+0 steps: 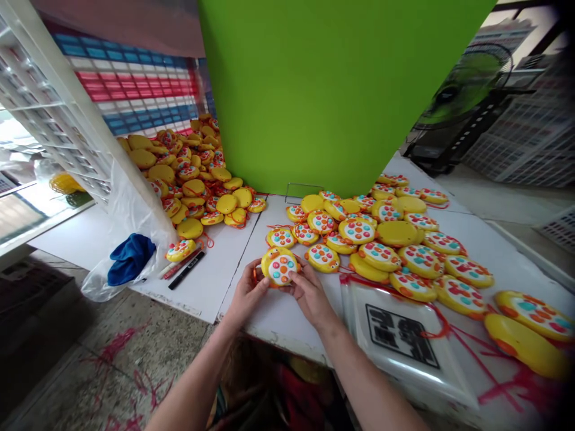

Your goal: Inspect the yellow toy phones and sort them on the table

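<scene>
Between my two hands, just above the front of the white table (238, 239), is a yellow duck-shaped toy (281, 267) with colored buttons on a white face. My left hand (249, 291) grips its left edge, with an orange cord by the fingers. On its lower right edge, the fingers of my right hand (309, 293) are closed, thumb on the front. Several similar duck toys (359, 230) lie in a loose group right behind and to the right, some showing plain yellow backs. A flat clear plastic bag (399, 335) with black print lies right of my right hand.
A big green panel (309, 90) stands behind the toys. At left, a heap of duck toys (193, 179) lies beside a white plastic crate (67, 102). A black marker (186, 270) and a blue cloth (130, 258) are near the left edge. Pink strings (516, 383) lie at right; a fan (458, 96) stands behind.
</scene>
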### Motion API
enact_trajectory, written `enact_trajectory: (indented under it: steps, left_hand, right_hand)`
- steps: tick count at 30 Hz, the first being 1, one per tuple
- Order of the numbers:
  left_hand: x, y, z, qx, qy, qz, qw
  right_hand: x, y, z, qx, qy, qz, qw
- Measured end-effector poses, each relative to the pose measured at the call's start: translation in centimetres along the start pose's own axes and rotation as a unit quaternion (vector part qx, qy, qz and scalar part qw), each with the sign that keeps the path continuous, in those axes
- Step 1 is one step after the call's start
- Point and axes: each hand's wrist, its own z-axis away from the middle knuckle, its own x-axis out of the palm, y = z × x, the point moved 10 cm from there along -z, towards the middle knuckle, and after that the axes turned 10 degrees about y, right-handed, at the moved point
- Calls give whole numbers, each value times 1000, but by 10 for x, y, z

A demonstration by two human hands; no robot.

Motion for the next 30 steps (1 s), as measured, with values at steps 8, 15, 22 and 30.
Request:
enact_trajectory:
  steps: [8, 15, 22, 30]
  left_hand:
    - [0, 7, 2, 34, 6, -38, 999]
    - [9, 10, 6, 56, -33, -91, 994]
    - [12, 6, 10, 44, -45, -113, 992]
    - [13, 7, 10, 47, -49, -110, 992]
  right_hand:
    - [2, 7, 3, 33, -16, 35, 999]
    - [-4, 8, 1, 6, -5, 76, 997]
    - [11, -8, 9, -60, -44, 138, 988]
    - [11, -7, 11, -62, -37, 145, 987]
